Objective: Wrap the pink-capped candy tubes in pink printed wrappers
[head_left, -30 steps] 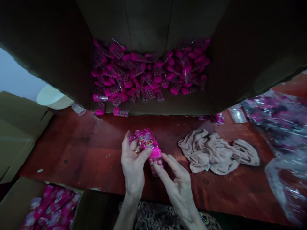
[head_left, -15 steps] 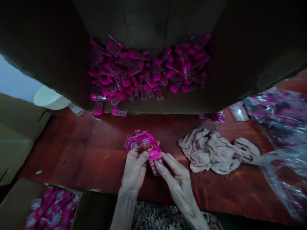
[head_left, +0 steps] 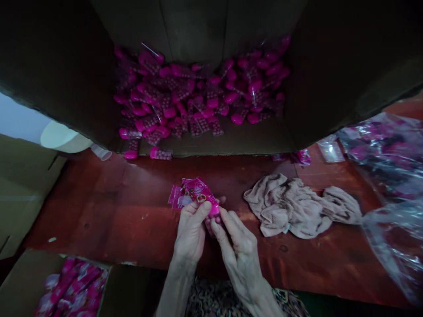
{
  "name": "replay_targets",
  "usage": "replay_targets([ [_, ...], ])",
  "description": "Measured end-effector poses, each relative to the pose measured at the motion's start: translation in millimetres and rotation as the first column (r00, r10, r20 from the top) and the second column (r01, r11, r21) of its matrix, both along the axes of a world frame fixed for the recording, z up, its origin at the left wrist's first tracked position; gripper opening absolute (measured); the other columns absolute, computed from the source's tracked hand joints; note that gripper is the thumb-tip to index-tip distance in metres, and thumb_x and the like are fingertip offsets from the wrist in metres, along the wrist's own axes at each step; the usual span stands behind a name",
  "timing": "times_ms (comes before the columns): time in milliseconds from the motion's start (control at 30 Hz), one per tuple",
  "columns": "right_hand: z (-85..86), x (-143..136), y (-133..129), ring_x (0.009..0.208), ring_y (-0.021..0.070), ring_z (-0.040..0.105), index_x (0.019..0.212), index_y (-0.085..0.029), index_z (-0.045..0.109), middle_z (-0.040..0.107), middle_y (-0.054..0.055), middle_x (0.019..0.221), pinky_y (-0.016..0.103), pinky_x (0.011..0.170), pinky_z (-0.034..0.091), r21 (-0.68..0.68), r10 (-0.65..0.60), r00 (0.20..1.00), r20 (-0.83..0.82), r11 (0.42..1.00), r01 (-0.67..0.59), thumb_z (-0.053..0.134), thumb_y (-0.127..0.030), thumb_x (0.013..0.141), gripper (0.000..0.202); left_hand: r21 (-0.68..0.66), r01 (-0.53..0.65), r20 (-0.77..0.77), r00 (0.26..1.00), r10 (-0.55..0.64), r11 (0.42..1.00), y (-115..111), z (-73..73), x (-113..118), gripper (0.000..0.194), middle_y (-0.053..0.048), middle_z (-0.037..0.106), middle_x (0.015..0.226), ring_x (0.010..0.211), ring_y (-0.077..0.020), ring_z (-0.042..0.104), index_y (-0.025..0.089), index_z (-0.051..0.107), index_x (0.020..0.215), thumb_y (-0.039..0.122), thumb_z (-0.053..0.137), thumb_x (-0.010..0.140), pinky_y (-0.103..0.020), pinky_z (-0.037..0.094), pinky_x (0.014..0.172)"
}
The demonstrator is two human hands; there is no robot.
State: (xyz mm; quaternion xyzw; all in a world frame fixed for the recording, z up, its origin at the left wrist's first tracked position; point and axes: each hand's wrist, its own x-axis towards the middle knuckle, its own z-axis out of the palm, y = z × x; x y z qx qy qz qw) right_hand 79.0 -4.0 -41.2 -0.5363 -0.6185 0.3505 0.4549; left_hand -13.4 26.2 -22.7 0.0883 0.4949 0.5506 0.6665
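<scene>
Cardboard nearest me, at the lower left, forms a carton (head_left: 24, 275) holding pink packets (head_left: 74, 288). From my remote seat I see 2 bare hands over the table (head_left: 105, 211). Left-hand fingers (head_left: 191, 237) pinch a printed pink wrapper (head_left: 197, 188) at the cap of a bead-filled bottle (head_left: 209, 225); right-hand fingers (head_left: 239, 251) grip its lower part, narrowly closed. I judge this 1 partly done: wrapper meets cap, beads show bare below, and I cannot tell how far it overlaps. More printed pieces (head_left: 176, 195) fan out past the left hand. Beside the right hand, apart from it, a crumpled cloth (head_left: 291, 207) crowds that side, with a clear plastic bag (head_left: 390, 149) farther right. Beyond, a big box (head_left: 244, 138) holds many capped bottles (head_left: 168, 97); I make out no printed wrappers on them, so plenty seems left. Far left sits a white bowl (head_left: 62, 137).
</scene>
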Motion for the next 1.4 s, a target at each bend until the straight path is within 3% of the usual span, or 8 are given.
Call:
replay_targets([
  [133, 5.8, 2.6, 1.7, 0.074, 0.0169, 0.062, 0.112, -0.019, 0.061, 0.063, 0.006, 0.083, 0.026, 0.066, 0.054, -0.071, 0.032, 0.999, -0.04, 0.997, -0.035, 0.047, -0.018, 0.087, 0.029, -0.028, 0.087, -0.117, 0.989, -0.09, 0.996, 1.1, 2.6, -2.3, 0.015, -0.005, 0.066, 0.055, 0.038, -0.0084, 0.049, 0.012, 0.07, 0.071, 0.027, 0.069, 0.067, -0.02, 0.038, 0.04],
  [467, 20.2, 10.0, -0.5, 0.082, 0.0139, 0.062, 0.109, -0.022, 0.062, 0.064, 0.002, 0.092, 0.02, 0.071, 0.052, -0.258, 0.048, 0.974, -0.223, 0.96, -0.107, 0.051, -0.021, 0.087, 0.025, 0.007, 0.271, -0.215, 0.94, -0.263, 0.962, -2.3, 5.0, -3.6, 0.019, -0.002, 0.059, 0.049, 0.036, -0.0072, 0.042, 0.014, 0.072, 0.078, 0.029, 0.067, 0.068, -0.018, 0.034, 0.032],
  [600, 13.4, 5.8, -9.7, 0.078, 0.0157, 0.064, 0.108, -0.015, 0.062, 0.066, 0.007, 0.088, 0.023, 0.068, 0.054, -0.123, -0.063, 0.995, -0.076, 0.991, 0.053, 0.049, -0.016, 0.086, 0.025, -0.033, 0.15, -0.335, 0.93, -0.152, 0.988, -13.4, 2.8, 10.0, 0.017, -0.002, 0.063, 0.057, 0.046, -0.0061, 0.048, 0.014, 0.072, 0.078, 0.027, 0.069, 0.068, -0.014, 0.038, 0.041],
  [733, 11.1, 3.7, -11.5, 0.081, 0.0182, 0.065, 0.108, -0.016, 0.062, 0.068, 0.008, 0.09, 0.026, 0.07, 0.055, -0.006, -0.134, 0.99, -0.04, 0.991, 0.134, 0.052, -0.015, 0.083, 0.027, 0.028, 0.064, -0.231, 0.971, -0.055, 0.998, -19.3, 5.8, 17.0, 0.017, -0.003, 0.068, 0.071, 0.06, -0.0072, 0.054, 0.016, 0.072, 0.086, 0.024, 0.067, 0.072, -0.016, 0.044, 0.058],
  [933, 14.5, 9.0, -4.2, 0.084, 0.0174, 0.065, 0.103, -0.022, 0.065, 0.069, 0.004, 0.096, 0.027, 0.075, 0.053, -0.366, -0.117, 0.963, -0.244, 0.93, 0.02, 0.056, -0.026, 0.084, 0.022, 0.069, 0.105, -0.122, 0.988, -0.096, 0.992, -18.8, 10.6, 10.6, 0.027, -0.006, 0.07, 0.081, 0.058, -0.0077, 0.053, 0.017, 0.07, 0.096, 0.035, 0.055, 0.082, -0.017, 0.039, 0.05],
  [1167, 18.4, 3.4, -9.3, 0.075, 0.0163, 0.067, 0.094, -0.019, 0.068, 0.071, 0.003, 0.085, 0.023, 0.066, 0.055, -0.479, -0.217, 0.87, -0.442, 0.877, -0.025, 0.062, -0.027, 0.079, 0.018, 0.003, 0.134, -0.31, 0.942, -0.126, 0.991, -33.1, 5.8, 11.1, 0.029, -0.003, 0.068, 0.067, 0.048, -0.0059, 0.047, 0.015, 0.069, 0.099, 0.034, 0.055, 0.082, -0.016, 0.036, 0.045],
  [1300, 14.5, -2.0, -13.2, 0.072, 0.0151, 0.067, 0.113, -0.019, 0.058, 0.07, 0.004, 0.086, 0.024, 0.064, 0.057, -0.385, -0.242, 0.891, -0.384, 0.919, 0.084, 0.061, -0.023, 0.08, 0.033, -0.035, 0.038, -0.273, 0.961, -0.046, 0.999, -36.3, 2.9, 10.0, 0.032, -0.008, 0.07, 0.086, 0.068, -0.0129, 0.06, 0.014, 0.068, 0.099, 0.037, 0.055, 0.08, -0.021, 0.046, 0.058],
  [1400, 11.4, -1.9, -11.7, 0.088, 0.0171, 0.066, 0.128, -0.021, 0.047, 0.069, 0.006, 0.101, 0.028, 0.075, 0.056, -0.168, -0.162, 0.96, -0.23, 0.978, 0.125, 0.056, -0.015, 0.082, 0.048, -0.083, -0.054, -0.237, 0.971, 0.033, 0.995, -36.8, 3.2, 12.9, 0.033, -0.009, 0.068, 0.104, 0.09, -0.0182, 0.062, 0.016, 0.066, 0.101, 0.037, 0.058, 0.078, -0.026, 0.048, 0.077],
])
